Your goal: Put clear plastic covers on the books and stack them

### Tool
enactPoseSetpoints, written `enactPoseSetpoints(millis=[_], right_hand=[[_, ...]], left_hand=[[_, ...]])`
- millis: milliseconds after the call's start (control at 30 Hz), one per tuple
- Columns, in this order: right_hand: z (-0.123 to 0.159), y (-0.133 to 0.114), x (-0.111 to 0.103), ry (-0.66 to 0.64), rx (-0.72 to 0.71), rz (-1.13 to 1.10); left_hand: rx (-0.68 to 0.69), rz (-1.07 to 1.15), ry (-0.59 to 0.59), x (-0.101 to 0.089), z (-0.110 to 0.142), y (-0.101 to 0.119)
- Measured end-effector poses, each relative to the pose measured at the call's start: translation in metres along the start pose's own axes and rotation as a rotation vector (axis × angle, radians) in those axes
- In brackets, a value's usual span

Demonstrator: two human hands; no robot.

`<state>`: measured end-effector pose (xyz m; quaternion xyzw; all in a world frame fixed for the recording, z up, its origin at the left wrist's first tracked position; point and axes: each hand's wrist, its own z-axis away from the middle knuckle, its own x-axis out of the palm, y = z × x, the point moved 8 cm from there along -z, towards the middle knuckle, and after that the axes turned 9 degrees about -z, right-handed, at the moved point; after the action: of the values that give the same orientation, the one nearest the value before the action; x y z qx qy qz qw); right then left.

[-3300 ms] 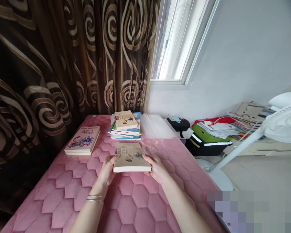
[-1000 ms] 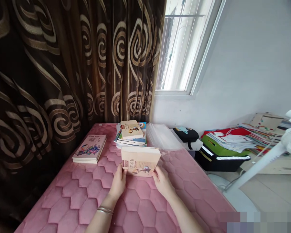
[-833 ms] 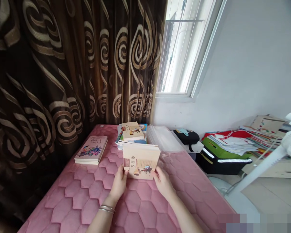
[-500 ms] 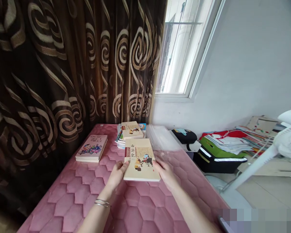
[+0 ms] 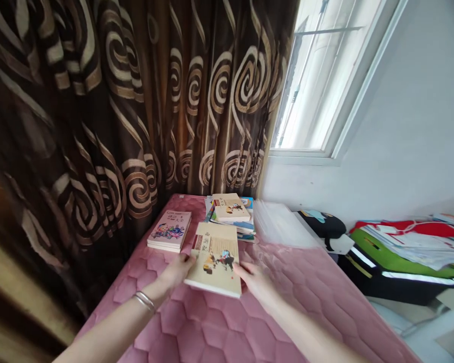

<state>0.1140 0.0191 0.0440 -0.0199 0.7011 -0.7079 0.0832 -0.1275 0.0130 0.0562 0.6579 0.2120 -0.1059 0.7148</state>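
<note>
A cream-coloured book (image 5: 214, 259) with small painted figures on its cover is held between my two hands. My left hand (image 5: 178, 269) grips its left edge, wearing silver bangles at the wrist. On the opposite edge, my right hand (image 5: 255, 280) closes with the thumb on top. The book tilts a little and is above the pink quilted mattress (image 5: 196, 322). To its left lie two stacked books with a pink illustrated cover (image 5: 170, 229). Just behind it, a similar cream book (image 5: 231, 207) tops a pile of several books (image 5: 245, 227).
Clear plastic sheets (image 5: 283, 224) lie right of the pile. A dark patterned curtain (image 5: 136, 126) hangs at the left and back, beside a window (image 5: 318, 75). Beyond the mattress's right edge stands a green and black box (image 5: 401, 272) with papers on top.
The view has turned left, so most things sit farther right. Both hands have carried the cream book leftward, closer to the pink-covered stack, and it has rotated slightly.
</note>
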Motion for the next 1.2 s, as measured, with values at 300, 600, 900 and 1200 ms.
enactPoseSetpoints(millis=[300,600,900,1200], right_hand=[[-0.105,-0.061,0.119,-0.115,0.063,-0.185],[-0.174,-0.017,0.178,-0.033,0.127,-0.037],[-0.185,0.010,0.178,0.046,0.122,0.063],[-0.171,0.013,0.168,0.078,0.138,0.100]], left_hand=[[-0.052,-0.376,0.182,-0.127,-0.090,0.004],[-0.208,-0.550,0.196,-0.144,-0.136,-0.045],[-0.117,-0.436,0.207,-0.146,-0.149,-0.075],[0.108,-0.224,0.099,-0.134,-0.118,-0.089]])
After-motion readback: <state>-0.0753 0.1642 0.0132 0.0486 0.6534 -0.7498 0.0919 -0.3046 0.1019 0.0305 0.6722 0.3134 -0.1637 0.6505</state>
